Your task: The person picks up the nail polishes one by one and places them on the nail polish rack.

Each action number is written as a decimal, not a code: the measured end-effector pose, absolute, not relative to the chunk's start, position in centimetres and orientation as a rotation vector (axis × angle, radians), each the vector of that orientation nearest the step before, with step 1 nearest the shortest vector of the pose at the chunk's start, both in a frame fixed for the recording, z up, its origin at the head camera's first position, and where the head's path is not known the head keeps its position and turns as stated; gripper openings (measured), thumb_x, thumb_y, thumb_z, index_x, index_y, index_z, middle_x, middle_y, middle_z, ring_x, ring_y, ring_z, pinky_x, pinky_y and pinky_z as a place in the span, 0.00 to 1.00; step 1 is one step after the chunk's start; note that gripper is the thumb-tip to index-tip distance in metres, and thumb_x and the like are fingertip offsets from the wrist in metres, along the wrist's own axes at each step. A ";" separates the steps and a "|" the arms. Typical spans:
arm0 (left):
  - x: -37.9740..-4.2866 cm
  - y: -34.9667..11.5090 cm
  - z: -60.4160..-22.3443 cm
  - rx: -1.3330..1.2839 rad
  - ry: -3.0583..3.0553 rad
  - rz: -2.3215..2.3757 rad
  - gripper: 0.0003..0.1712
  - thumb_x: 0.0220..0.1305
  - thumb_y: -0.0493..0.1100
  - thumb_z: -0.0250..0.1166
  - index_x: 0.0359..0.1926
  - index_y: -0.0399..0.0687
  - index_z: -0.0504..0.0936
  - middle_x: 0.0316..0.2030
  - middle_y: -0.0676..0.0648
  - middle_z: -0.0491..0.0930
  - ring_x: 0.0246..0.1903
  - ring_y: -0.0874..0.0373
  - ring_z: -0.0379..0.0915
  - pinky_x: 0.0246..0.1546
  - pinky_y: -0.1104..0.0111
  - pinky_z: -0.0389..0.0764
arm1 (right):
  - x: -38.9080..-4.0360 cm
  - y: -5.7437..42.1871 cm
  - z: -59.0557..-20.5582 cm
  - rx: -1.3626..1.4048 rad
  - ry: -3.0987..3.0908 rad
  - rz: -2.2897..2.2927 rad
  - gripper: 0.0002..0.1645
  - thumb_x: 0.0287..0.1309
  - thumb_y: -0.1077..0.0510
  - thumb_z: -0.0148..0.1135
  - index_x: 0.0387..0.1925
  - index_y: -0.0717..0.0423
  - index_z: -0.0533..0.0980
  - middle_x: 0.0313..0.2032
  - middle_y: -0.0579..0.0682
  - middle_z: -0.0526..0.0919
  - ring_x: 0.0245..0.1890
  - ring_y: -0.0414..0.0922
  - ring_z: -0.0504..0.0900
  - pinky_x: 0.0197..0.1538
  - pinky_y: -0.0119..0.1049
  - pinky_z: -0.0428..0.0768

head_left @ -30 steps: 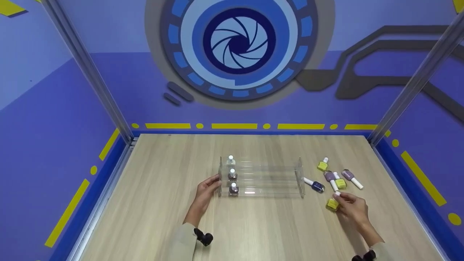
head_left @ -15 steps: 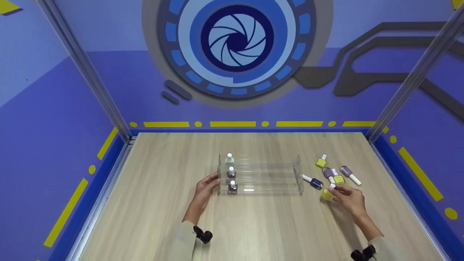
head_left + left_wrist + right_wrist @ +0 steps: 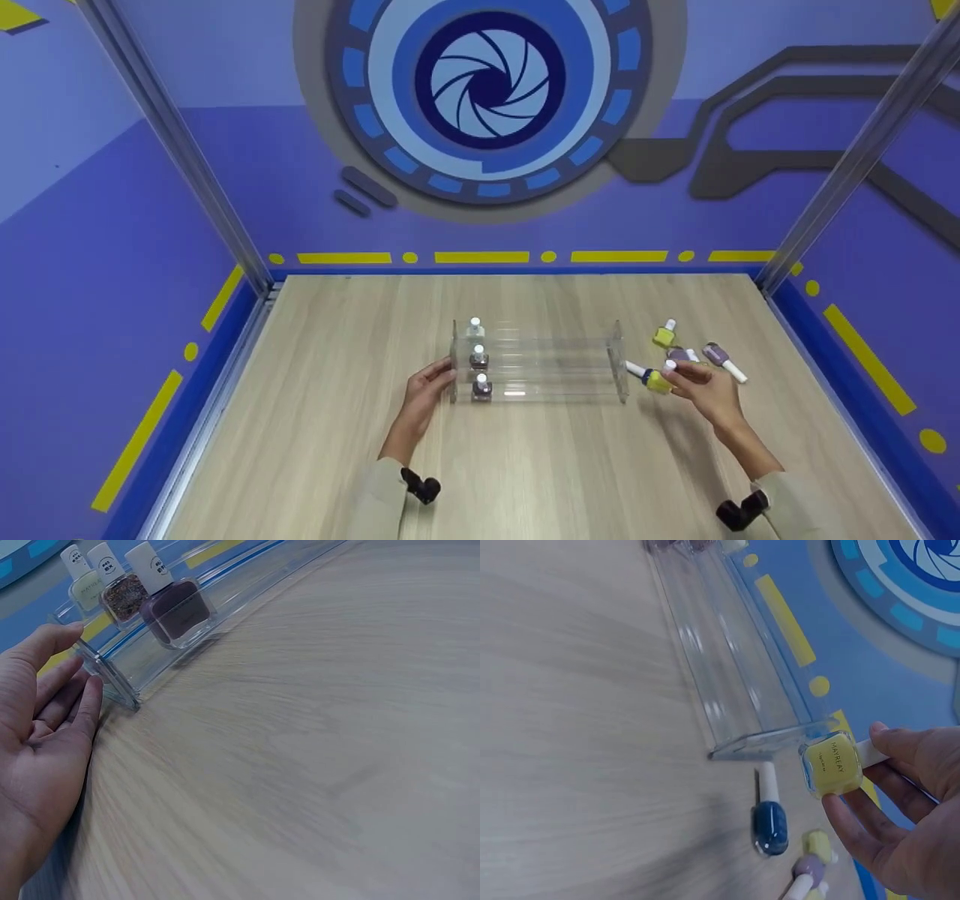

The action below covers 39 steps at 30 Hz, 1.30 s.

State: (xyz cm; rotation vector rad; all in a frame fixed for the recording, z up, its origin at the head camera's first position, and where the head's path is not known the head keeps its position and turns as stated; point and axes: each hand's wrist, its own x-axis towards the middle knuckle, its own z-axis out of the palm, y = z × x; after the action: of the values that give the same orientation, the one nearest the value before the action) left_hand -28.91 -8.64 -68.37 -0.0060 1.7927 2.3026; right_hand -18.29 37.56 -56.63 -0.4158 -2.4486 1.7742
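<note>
My right hand (image 3: 709,394) pinches the white cap of a yellow nail polish bottle (image 3: 832,765) between thumb and fingers, holding it raised above the table. In the right wrist view this bottle is near the right end of a clear acrylic rack (image 3: 551,371). My left hand (image 3: 426,394) touches the outer side of the rack's left end panel; its thumb (image 3: 56,641) lies by the panel's edge. Three nail polish bottles stand at the rack's left end, one per tier: a pale one (image 3: 88,591), a dark glittery one (image 3: 124,598) and a dark purple one (image 3: 178,613).
A dark blue nail polish bottle (image 3: 771,825) lies by the rack's right end. Farther right on the wooden table (image 3: 555,472) are a yellow bottle (image 3: 664,335), a purple bottle (image 3: 716,352) and others partly hidden by my right hand. Walls surround the table's back and sides.
My right hand has lifted the yellow nail polish bottle off the table and carried it left and away from me, towards the rack. My left hand stays at the rack's left end.
</note>
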 end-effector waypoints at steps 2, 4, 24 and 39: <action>-29.0 -8.6 -68.4 -0.008 1.788 2.307 0.30 0.68 0.41 0.68 0.67 0.33 0.74 0.68 0.36 0.73 0.68 0.49 0.71 0.66 0.71 0.77 | -18.7 37.2 -56.3 -0.388 -2.444 1.791 0.31 0.64 0.59 0.70 0.60 0.77 0.74 0.40 0.40 0.89 0.37 0.27 0.86 0.45 0.27 0.88; -29.0 -8.6 -68.4 0.006 1.799 2.303 0.31 0.69 0.41 0.68 0.67 0.32 0.73 0.69 0.35 0.73 0.67 0.50 0.72 0.66 0.71 0.77 | -19.0 36.8 -56.1 -0.371 -2.453 1.784 0.30 0.64 0.58 0.70 0.59 0.76 0.75 0.39 0.39 0.89 0.37 0.28 0.86 0.45 0.27 0.88; -28.9 -8.5 -68.4 -0.018 1.808 2.310 0.29 0.69 0.40 0.68 0.67 0.33 0.74 0.66 0.36 0.74 0.62 0.56 0.74 0.64 0.72 0.79 | -22.8 31.8 -55.5 -0.227 -2.473 1.827 0.26 0.65 0.59 0.69 0.57 0.74 0.77 0.42 0.50 0.89 0.37 0.32 0.87 0.45 0.30 0.89; -28.9 -8.5 -68.3 -0.017 1.801 2.316 0.29 0.69 0.39 0.67 0.67 0.31 0.73 0.66 0.33 0.74 0.58 0.60 0.76 0.64 0.70 0.79 | -25.2 29.0 -54.8 -0.176 -2.575 1.761 0.22 0.67 0.56 0.67 0.56 0.68 0.80 0.46 0.56 0.88 0.43 0.38 0.87 0.49 0.28 0.87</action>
State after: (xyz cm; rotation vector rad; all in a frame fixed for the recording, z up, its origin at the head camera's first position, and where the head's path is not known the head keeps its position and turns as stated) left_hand -28.90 -8.51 -68.27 -0.0171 1.8005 2.3157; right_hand -25.20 29.05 -54.85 -0.1762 -2.5748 1.7610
